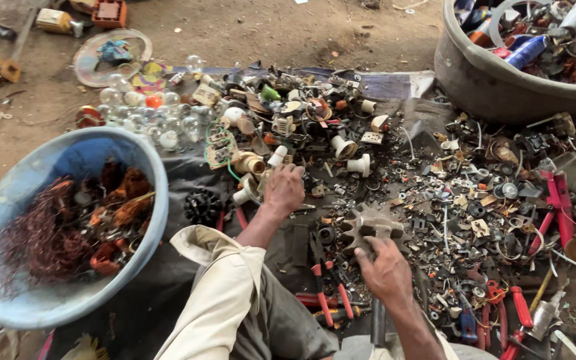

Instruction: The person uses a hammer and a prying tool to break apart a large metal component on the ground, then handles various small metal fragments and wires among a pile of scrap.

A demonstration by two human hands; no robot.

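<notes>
My left hand (283,189) reaches into a heap of scrap parts, its fingers curled down among white plastic bulb holders (256,165); what it grips is hidden. My right hand (387,270) is closed on the lower part of a grey metal toothed piece (371,224) that stands on the dark cloth. Red-handled pliers (323,293) lie just left of that hand.
A blue tub (68,233) with copper wire coils sits at left. A large grey tub (501,80) of mixed scrap stands at top right. Clear glass bulbs (148,117) lie behind the heap. Small metal bits and more red-handled tools (555,207) cover the ground at right.
</notes>
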